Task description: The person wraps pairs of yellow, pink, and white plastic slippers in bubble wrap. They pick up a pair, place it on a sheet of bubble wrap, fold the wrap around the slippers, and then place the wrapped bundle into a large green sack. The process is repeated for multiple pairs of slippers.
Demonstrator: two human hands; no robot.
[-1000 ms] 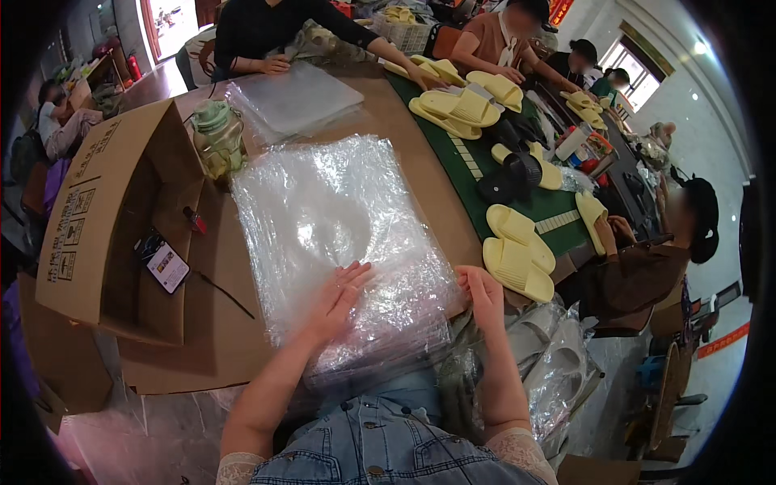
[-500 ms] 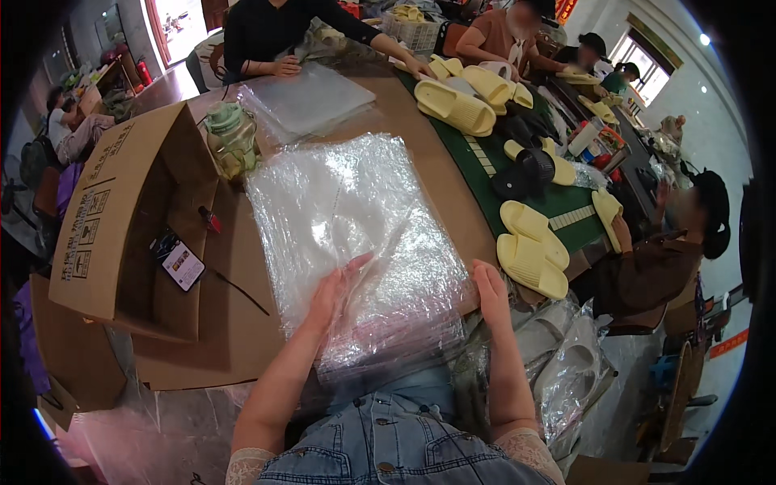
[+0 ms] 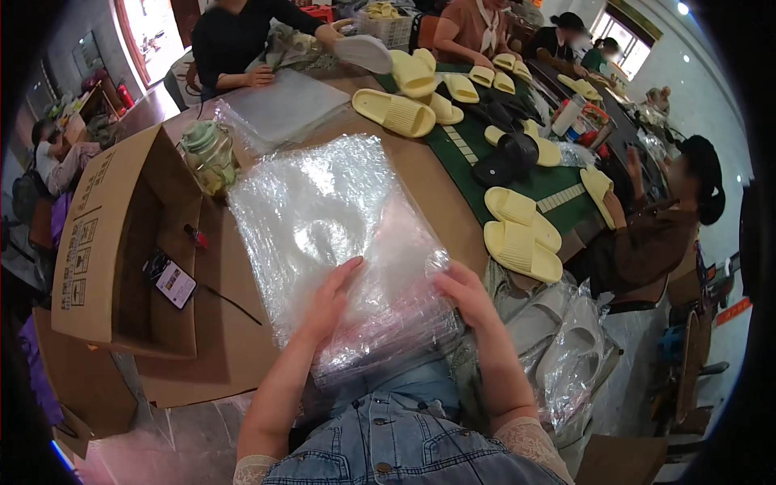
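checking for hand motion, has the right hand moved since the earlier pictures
Yes, the right hand has moved left, away from the nearest yellow slippers, its fingers now over the edge of the plastic stack.

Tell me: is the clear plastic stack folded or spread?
Spread: the clear plastic stack shows its broad top surface. Lower layers: cannot tell.

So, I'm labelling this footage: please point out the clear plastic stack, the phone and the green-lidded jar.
Clear plastic stack (image 3: 343,230), head view: near the middle of its top.
Phone (image 3: 173,283), head view: its lit screen.
Green-lidded jar (image 3: 213,167), head view: its body, below the lid.
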